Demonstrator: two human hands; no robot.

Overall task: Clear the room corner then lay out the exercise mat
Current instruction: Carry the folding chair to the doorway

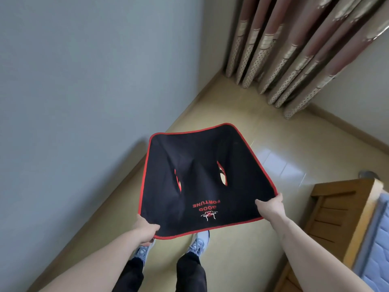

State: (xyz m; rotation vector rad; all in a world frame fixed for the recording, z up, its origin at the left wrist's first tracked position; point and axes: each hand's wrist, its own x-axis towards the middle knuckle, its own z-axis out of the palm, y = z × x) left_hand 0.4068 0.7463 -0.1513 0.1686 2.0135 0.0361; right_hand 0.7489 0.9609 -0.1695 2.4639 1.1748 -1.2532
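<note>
Black fabric with red piping — the exercise mat [202,182] — is held spread out in the air above the tiled floor [263,131], not yet touching it. Judged from the bare floor running up to the corner, the clearing step looks complete; the step in hand is the laying-out.

Grip state: the left hand [146,229] pinches the near-left corner of the mat, fingers curled under the red edge. The right hand [271,205] grips the near-right corner, fingers closed over the hem. Both near corners sit inside the fingers; the rest of the mat extends away from the hands toward 12 o'clock, sagging at its centre, where two slit openings show.

Position: the mat hangs directly above the person's shoes [200,241], with the curtain [294,49] at 1 o'clock and a wooden bed frame [336,207] at 3 o'clock.

Next move — probably lower both hands together, let the far edge meet the floor first, then draw back so the cloth settles flat without folds.
</note>
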